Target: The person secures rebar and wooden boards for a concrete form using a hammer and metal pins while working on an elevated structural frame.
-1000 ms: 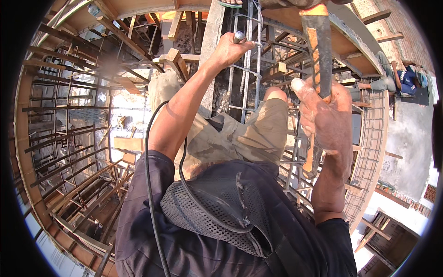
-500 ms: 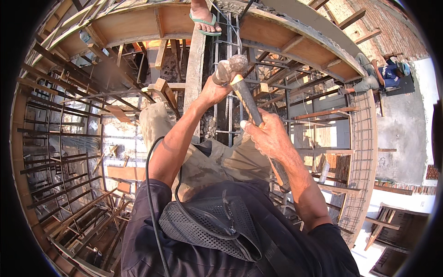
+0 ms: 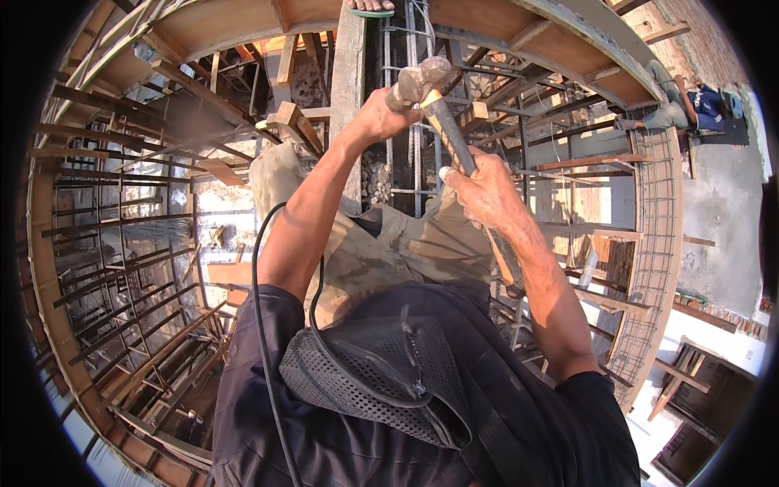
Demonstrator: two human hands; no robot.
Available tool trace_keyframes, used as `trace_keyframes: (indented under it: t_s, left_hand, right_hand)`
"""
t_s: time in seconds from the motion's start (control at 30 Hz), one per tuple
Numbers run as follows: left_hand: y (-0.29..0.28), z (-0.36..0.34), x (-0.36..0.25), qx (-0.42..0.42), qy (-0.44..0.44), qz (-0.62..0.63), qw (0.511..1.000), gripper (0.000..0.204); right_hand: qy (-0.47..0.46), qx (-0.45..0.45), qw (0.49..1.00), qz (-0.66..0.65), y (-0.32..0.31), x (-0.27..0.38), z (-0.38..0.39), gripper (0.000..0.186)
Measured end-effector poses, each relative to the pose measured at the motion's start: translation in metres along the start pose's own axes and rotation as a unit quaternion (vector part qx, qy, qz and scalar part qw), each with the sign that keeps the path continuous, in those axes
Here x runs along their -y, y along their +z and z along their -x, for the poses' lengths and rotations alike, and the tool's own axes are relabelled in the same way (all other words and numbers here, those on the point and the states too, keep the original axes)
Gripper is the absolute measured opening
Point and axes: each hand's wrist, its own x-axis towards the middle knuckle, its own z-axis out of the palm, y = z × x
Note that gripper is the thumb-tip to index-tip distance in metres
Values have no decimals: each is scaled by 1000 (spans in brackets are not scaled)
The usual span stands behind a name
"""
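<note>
A hammer (image 3: 449,132) with a thick grey metal head and a worn wooden handle slants across in front of me, its head up and to the left. My left hand (image 3: 383,116) is closed at the left end of the head. Around the middle of the handle wraps my right hand (image 3: 489,193), its thumb lying along the wood. The handle's lower end shows below that hand, beside my right forearm. Beneath the hammer, steel reinforcing bars (image 3: 412,150) run away from me alongside a concrete-smeared board (image 3: 347,105).
Another person's foot in a green sandal (image 3: 372,10) stands at the top edge. A second person in blue (image 3: 706,112) sits far right. Wooden props and beams (image 3: 122,243) surround an open drop. A rebar cage (image 3: 649,235) lies in formwork on the right.
The view has shifted, so the sandalled foot now sits mostly beyond the top edge. Both hands keep their hold on the hammer, which appears slightly higher and farther right.
</note>
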Motion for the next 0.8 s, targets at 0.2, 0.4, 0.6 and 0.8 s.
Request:
trace_keyframes:
  t_s: [0.2,0.4,0.6,0.8]
  left_hand:
    - [21,88,18,78,25,-83,993,46]
    - [25,80,2,-27,-47,-34,998,54]
    - [-8,19,9,-199,-96,65,973,54]
    - [-10,0,26,-213,-71,41,974,54]
  right_hand:
    - [61,38,993,-98,-2,-29,34,33]
    - [121,53,989,-71,-15,-61,63,42]
    - [117,47,989,-76,-31,-50,78,34]
    - [133,20,968,-211,-49,-27,68,32]
